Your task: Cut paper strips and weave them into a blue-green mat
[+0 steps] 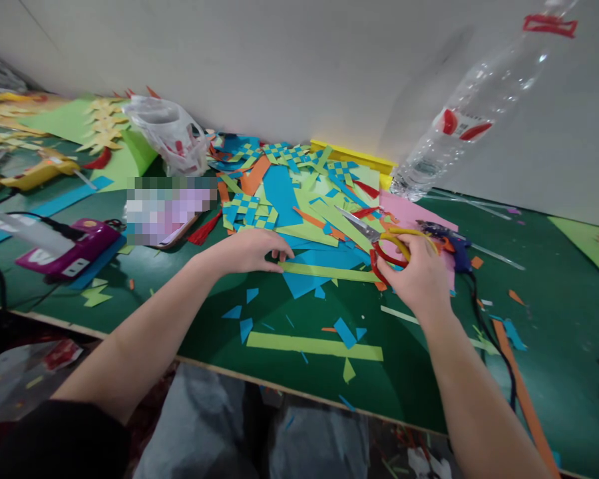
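Note:
My left hand (252, 251) lies on the green table (554, 313), fingertips pinching the left end of a long yellow-green paper strip (329, 271). My right hand (419, 273) is closed round the red and yellow handles of a pair of scissors (379, 241), whose blades point up and left over the paper heap. A blue paper sheet (309, 269) lies under the strip. Behind both hands is a pile of blue and yellow-green woven paper squares (247, 211) and loose strips.
A second yellow-green strip (314, 346) and blue scraps lie near the front table edge. A clear plastic bottle (474, 113) leans at the back right. A plastic bag (170, 136), a purple glue gun (70, 249), a blue glue gun (454, 243) and cables sit around.

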Tool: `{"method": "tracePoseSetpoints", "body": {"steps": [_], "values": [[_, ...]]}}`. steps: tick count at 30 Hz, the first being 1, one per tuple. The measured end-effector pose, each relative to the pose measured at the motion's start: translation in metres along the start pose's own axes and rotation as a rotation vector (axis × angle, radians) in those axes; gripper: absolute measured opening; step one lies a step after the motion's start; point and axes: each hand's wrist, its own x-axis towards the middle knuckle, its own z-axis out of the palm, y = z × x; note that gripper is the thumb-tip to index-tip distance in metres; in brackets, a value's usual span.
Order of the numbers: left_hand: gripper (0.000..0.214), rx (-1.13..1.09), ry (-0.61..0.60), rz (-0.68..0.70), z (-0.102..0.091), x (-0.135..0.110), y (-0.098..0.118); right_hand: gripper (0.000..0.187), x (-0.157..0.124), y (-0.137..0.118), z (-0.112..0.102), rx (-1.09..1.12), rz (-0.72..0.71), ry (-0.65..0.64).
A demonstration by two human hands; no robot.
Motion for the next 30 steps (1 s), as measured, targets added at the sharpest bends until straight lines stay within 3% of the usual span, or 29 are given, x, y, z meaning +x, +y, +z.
{"method": "tracePoseSetpoints", "body": {"steps": [15,24,30], "values": [[0.025,0.073,0.068,-0.006,0.0024,-0.0017,-0.0018,0.035,-0.0006,-0.0001,0.0005,-0.013,-0.008,-0.039],[0.027,0.061,0.080,-0.005,0.0047,0.0000,-0.0022,0.036,0.0009,-0.0020,-0.0013,0.015,0.031,0.028],[0.029,0.011,0.048,-0.101,0.0026,0.0007,-0.0015,0.036,0.0018,-0.0016,-0.0030,0.016,0.055,0.061]]}}
